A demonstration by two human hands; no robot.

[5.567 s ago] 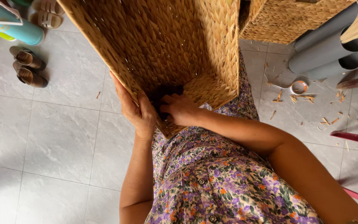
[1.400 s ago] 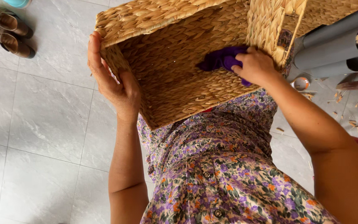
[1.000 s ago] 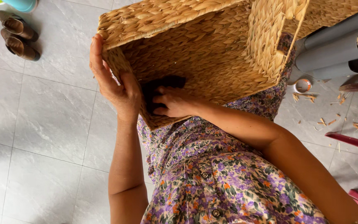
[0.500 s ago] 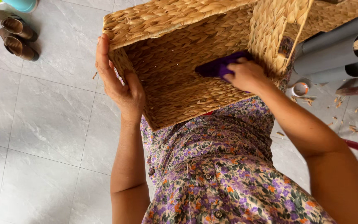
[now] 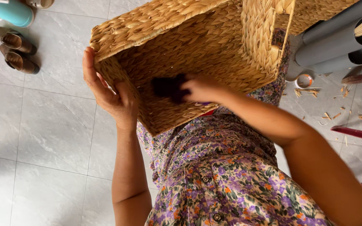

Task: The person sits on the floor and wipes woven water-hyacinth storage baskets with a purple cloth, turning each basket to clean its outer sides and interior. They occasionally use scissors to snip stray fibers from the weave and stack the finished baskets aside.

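A square woven straw basket (image 5: 214, 46) is tipped on its side on my lap, its open mouth facing me. My left hand (image 5: 109, 94) grips the basket's left rim, thumb inside and fingers outside. My right hand (image 5: 204, 88) is inside the basket, pressing a dark purple cloth (image 5: 167, 87) against the woven inner wall near the middle. A handle cut-out shows on the basket's right wall. I wear a flowered purple dress (image 5: 231, 180).
A pair of brown shoes (image 5: 15, 49) lies at the upper left on the grey tiled floor (image 5: 42, 138), beside a turquoise object (image 5: 11, 11). Grey pipes (image 5: 340, 42), a tape roll (image 5: 304, 80) and scattered straw scraps are at the right. A second woven basket stands behind.
My right hand has moved the purple cloth from the basket's upper right inner wall back toward the middle-left, continuing back-and-forth strokes. The left hand keeps its hold on the rim.
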